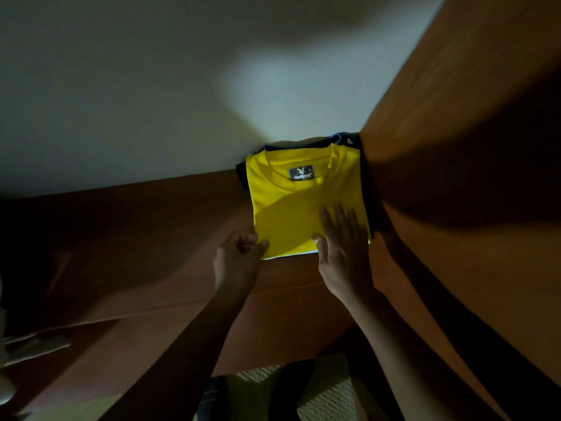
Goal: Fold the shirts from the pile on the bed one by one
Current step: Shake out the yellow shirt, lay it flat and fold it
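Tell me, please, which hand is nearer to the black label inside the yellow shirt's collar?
Right. The right hand lies flat on the yellow shirt, fingertips pointing toward the black label; the left hand grips a near corner of the shirt, farther away.

Folded shirt (303,214) on another garment (349,139); wall (151,101) behind, panel (470,117) right. Left hand (236,256) at its near-left corner, right hand (343,247) on top.

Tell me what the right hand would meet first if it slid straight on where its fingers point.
The right hand lies flat on the folded yellow T-shirt, fingers toward its collar; it would probably reach that first, then the white wall.
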The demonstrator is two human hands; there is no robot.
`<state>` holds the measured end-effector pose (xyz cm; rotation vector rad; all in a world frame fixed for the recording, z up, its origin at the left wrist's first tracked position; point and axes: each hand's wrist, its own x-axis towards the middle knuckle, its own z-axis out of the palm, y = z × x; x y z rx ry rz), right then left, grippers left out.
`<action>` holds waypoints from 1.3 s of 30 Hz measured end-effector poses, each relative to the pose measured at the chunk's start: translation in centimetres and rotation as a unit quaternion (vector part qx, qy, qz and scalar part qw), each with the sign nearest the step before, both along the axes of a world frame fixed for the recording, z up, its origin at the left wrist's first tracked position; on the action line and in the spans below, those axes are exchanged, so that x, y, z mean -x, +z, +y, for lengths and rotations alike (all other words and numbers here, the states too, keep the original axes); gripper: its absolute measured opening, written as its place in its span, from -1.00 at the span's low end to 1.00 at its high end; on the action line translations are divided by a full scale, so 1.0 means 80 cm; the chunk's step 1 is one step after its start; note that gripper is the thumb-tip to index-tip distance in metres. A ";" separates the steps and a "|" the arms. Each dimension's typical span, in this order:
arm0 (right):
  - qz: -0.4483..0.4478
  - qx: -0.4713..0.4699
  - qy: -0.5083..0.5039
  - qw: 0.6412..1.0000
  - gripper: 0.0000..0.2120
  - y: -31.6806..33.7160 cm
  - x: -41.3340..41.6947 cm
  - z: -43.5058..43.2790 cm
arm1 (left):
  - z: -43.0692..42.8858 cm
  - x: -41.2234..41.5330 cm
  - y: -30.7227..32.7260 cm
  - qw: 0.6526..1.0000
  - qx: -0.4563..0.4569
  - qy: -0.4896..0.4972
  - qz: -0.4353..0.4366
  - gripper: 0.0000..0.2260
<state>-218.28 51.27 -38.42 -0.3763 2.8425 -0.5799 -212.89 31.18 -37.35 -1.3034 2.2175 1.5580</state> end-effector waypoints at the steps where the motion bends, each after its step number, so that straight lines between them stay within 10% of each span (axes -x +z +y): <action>1: -0.007 -0.009 0.005 1.000 -0.43 -0.001 0.002 0.000 | 0.000 -0.003 0.002 1.000 0.016 -0.007 -0.005 -0.85; 21: -0.005 0.059 -0.203 0.978 -0.39 0.247 -0.222 0.005 | -0.068 -0.083 0.287 0.951 0.088 -0.278 0.106 -0.94; 32: 0.016 0.106 -0.423 0.900 -0.39 0.482 -0.458 0.057 | 0.040 -0.185 0.491 0.850 -0.011 -0.488 0.199 -0.88; 39: 0.056 0.132 -0.590 0.795 -0.53 0.561 -0.681 0.106 | 0.198 -0.319 0.570 0.704 -0.051 -0.670 0.230 -0.88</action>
